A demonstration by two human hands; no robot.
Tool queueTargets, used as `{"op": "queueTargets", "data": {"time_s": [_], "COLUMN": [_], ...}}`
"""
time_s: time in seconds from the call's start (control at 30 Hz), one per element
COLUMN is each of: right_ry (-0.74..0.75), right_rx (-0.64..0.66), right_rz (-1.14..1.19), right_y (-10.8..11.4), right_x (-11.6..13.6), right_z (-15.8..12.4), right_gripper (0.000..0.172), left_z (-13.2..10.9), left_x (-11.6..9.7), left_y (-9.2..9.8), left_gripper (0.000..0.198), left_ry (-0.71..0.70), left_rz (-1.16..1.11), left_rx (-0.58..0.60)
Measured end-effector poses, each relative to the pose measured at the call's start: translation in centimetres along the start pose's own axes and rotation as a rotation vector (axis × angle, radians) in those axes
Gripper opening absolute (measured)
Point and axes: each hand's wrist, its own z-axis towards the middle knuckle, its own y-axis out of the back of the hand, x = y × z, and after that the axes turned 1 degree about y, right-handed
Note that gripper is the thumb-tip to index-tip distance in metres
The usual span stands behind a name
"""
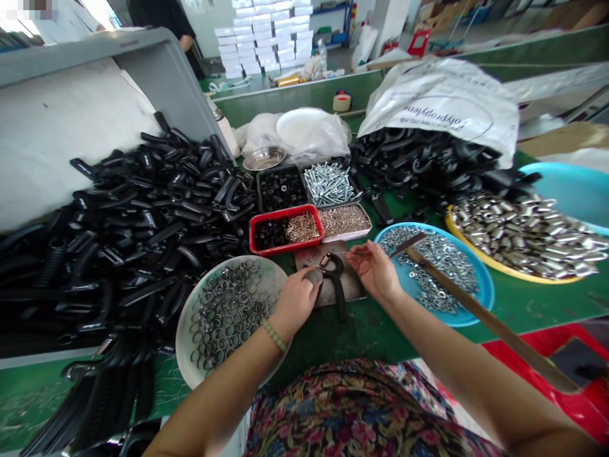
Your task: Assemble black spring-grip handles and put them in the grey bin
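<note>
My left hand [295, 299], wearing a beaded bracelet [274, 334], is closed around the near end of a black part with a ring-shaped head [337, 273]. A small shiny metal piece [325, 259] shows by its fingertips. Fingers pinched, my right hand [377, 274] holds a thin metal rod [340, 254] pointing left towards that ring. Both hands are over a flat metal plate [354, 289] on the green table. Left of them is a pale bowl [184, 346] of metal rings; on the right, a blue tray [488, 298] contains small metal nuts.
A hammer [457, 295] lies across the blue tray. Behind the plate are a red tray [285, 249] of pins and black pieces, and a box of screws [328, 184]. Black handles [157, 209] are heaped left; metal sleeves [523, 238] fill a yellow tray right.
</note>
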Motion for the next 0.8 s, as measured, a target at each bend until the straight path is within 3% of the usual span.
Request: {"op": "queueTargets", "data": {"time_s": [0.1,0.23,0.4,0.5,0.6,0.67,0.73,0.8], "right_ry": [0.201,0.417,0.528,0.48,0.299,0.174,0.1,0.08], "right_rx": [0.098,0.211,0.172,0.105,0.017,0.035,0.075,0.061], "right_rz": [-0.372,-1.113,-1.304,-1.451,-1.67,-1.754,-1.77,-1.72], "right_y": [1.5,2.8,5.3,8.3,12.1,14.1,14.8,13.9], "right_x": [0.5,1.2,2.6,3.4,3.2,2.6,2.3,2.6], "right_z": [-0.6,-1.2,-2.5,-3.2,-3.1,-2.8,-2.7,-3.2], "right_gripper": [0.024,0.039,0.035,0.034,0.037,0.036,0.035,0.038], "left_z": [1.4,2.9,2.7,1.9,1.1,0.6,0.1,-0.7], "left_x": [-0.4,-1.0,-1.0,-1.0,-1.2,-1.3,-1.4,-1.4], "left_y": [0.1,-0.3,-0.9,-0.7,-0.4,-0.2,0.0,0.4], "left_gripper": [0.024,0.022,0.022,0.021,0.019,0.017,0.016,0.023], "left_ry": [0.021,-0.045,-0.136,-0.226,-0.228,-0.18,-0.112,-0.043], "left_rz": [0.008,0.161,0.303,0.301,0.244,0.199,0.149,0.093], "left_rx": [-0.014,0.055,0.091,0.132,0.143,0.118,0.084,0.05]}}
